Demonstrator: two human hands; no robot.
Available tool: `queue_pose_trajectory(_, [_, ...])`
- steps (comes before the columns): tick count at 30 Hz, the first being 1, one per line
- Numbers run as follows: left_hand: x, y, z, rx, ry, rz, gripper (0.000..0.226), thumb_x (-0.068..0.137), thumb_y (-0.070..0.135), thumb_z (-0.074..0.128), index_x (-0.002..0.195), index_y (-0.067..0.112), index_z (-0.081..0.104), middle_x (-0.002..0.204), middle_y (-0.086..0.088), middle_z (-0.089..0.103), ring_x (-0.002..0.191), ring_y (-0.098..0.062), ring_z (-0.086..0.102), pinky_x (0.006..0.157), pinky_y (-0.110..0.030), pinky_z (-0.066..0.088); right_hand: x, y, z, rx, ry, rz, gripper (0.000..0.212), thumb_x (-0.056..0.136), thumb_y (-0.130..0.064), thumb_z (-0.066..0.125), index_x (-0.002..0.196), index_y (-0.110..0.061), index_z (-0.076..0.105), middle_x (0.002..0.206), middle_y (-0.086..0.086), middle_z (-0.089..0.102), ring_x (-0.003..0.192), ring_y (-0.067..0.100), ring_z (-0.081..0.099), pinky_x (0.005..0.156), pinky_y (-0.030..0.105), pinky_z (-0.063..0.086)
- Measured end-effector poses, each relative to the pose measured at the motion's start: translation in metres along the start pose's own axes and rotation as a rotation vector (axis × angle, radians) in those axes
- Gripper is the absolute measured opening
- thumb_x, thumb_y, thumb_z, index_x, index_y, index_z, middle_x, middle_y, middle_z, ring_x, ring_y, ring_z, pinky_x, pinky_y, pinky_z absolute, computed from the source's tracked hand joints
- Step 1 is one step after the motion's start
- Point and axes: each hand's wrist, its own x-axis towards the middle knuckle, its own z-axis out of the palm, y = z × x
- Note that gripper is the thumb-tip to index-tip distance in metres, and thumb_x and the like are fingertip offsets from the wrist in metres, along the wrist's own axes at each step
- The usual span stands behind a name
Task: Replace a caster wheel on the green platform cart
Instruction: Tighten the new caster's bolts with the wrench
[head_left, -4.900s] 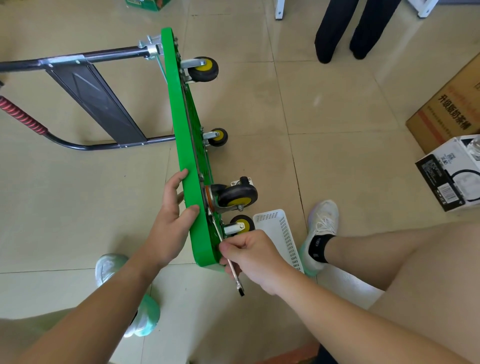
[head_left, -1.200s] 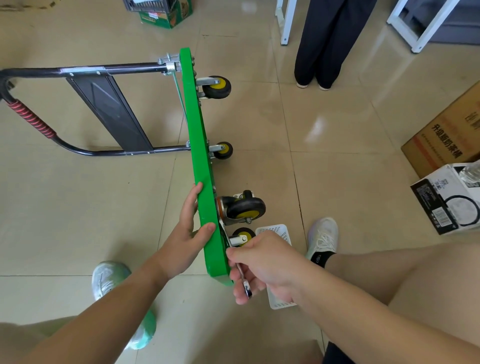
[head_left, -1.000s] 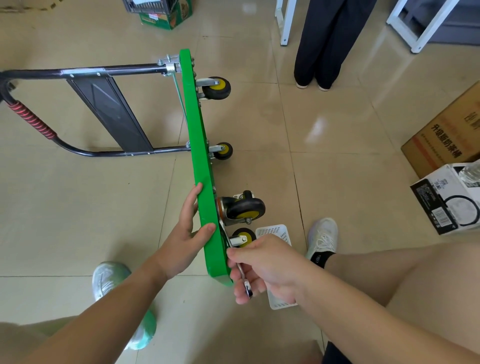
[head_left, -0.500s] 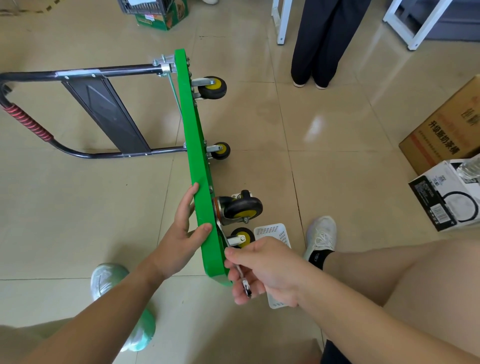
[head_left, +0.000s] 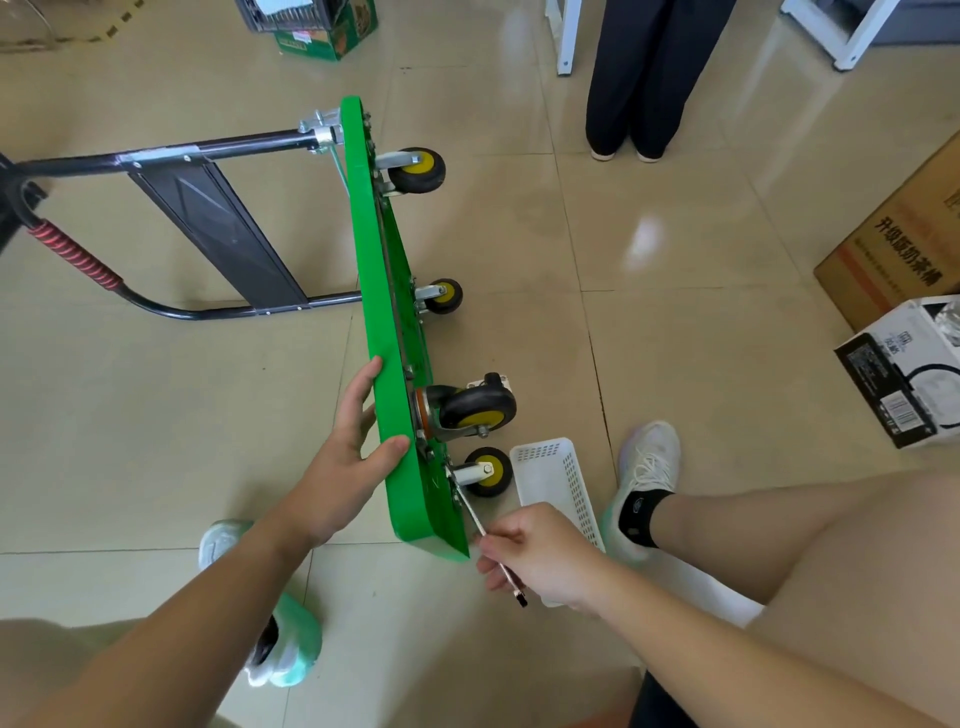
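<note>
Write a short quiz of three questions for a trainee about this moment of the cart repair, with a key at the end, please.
1. True or false: the green platform cart stands flat on all its wheels.
2. What does the right hand hold? A) a wrench B) a hammer C) a spare wheel
3. Fill in the number: ___ wheels show on the cart's underside.

Key: 1 false, the cart is tipped up on its side edge; 2 A; 3 four.
</note>
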Motion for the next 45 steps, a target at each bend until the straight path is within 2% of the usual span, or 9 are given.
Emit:
queue_pose_trajectory(5, [-0.002,0.008,0.000,0.014,-0.001,-0.060,0.077,0.104,-0.005,0.049,0.160,0.037,0.015,0.123,0.056,0.049,0.123,0.021,0.049,0.089,-0.005,0.049,0.026,0.009,0.011,-0.042,0.050,-0.046,0.019,0.100,-0.017,0.058,0.105,-0.008,0.073,0.091,0.006,0.074,0.078,0.014,0.074,0.086,0.033,0.057])
queue_pose_trajectory(9, [-0.004,0.014,-0.004,-0.020,-0.003,-0.083,0.078,0.101,0.014,0.060,0.158,0.046,0.018,0.131,0.052,0.047,0.132,0.000,0.053,0.093,-0.024,0.057,0.041,0.011,0.017,-0.059,0.046,-0.079,0.021,0.099,-0.013,0.057,0.108,-0.007,0.074,0.088,0.002,0.073,0.078,0.011,0.071,0.087,0.028,0.056])
queue_pose_trajectory(13, [-0.007,0.022,-0.003,-0.051,-0.016,-0.116,0.078,0.100,0.012,0.059,0.155,0.051,0.020,0.130,0.046,0.054,0.128,-0.010,0.059,0.098,-0.039,0.058,0.049,0.011,0.020,-0.059,0.060,-0.093,0.021,0.099,-0.012,0.055,0.104,-0.012,0.076,0.079,-0.008,0.071,0.067,-0.005,0.065,0.066,0.008,0.045])
queue_pose_trajectory(16, [-0.008,0.024,0.003,-0.074,0.017,-0.141,0.076,0.106,-0.003,0.045,0.155,0.051,0.020,0.124,0.041,0.062,0.119,-0.004,0.064,0.094,-0.035,0.059,0.055,0.009,0.023,-0.094,0.061,-0.098,0.019,0.099,-0.015,0.055,0.093,-0.022,0.073,0.083,-0.011,0.069,0.078,0.005,0.064,0.065,0.010,0.044])
queue_pose_trajectory(21, [-0.009,0.028,0.010,-0.095,0.056,-0.165,0.078,0.106,-0.004,0.042,0.155,0.053,0.021,0.130,0.034,0.063,0.119,-0.006,0.066,0.099,-0.037,0.058,0.054,0.005,0.024,-0.102,0.076,-0.090,0.030,0.099,-0.021,0.060,0.125,-0.011,0.069,0.115,0.001,0.072,0.095,0.009,0.065,0.075,0.012,0.044])
queue_pose_trajectory(26, [-0.012,0.034,0.013,-0.103,0.054,-0.164,0.078,0.107,-0.003,0.043,0.154,0.056,0.020,0.134,0.037,0.059,0.126,-0.012,0.062,0.102,-0.042,0.055,0.033,-0.010,0.022,-0.022,0.085,-0.093,0.020,0.095,-0.018,0.064,0.111,-0.016,0.077,0.096,0.002,0.077,0.085,0.015,0.072,0.069,0.016,0.051])
queue_pose_trajectory(31, [-0.013,0.037,0.012,-0.103,0.048,-0.194,0.078,0.108,0.001,0.045,0.155,0.057,0.018,0.120,0.037,0.067,0.120,-0.010,0.067,0.109,-0.049,0.051,0.020,-0.047,0.022,0.349,-0.032,0.047,0.021,0.091,-0.007,0.068,0.107,0.006,0.069,0.078,0.016,0.073,0.062,0.024,0.070,0.057,0.029,0.056])
queue_pose_trajectory(35, [-0.014,0.039,0.012,-0.119,0.060,-0.210,0.078,0.108,0.004,0.048,0.147,0.066,0.022,0.134,0.017,0.067,0.122,-0.018,0.067,0.112,-0.052,0.048,0.013,-0.072,0.014,0.532,-0.150,0.138,0.017,0.096,-0.006,0.060,0.107,0.006,0.065,0.074,0.014,0.069,0.051,0.019,0.061,0.047,0.027,0.052])
queue_pose_trajectory(45, [-0.014,0.034,0.014,-0.166,0.053,-0.221,0.077,0.107,0.008,0.050,0.139,0.073,0.025,0.146,0.002,0.057,0.123,-0.024,0.065,0.109,-0.049,0.052,0.009,-0.027,0.007,0.217,-0.068,0.133,0.017,0.094,-0.006,0.065,0.108,0.004,0.068,0.097,0.019,0.072,0.074,0.029,0.073,0.068,0.040,0.062])
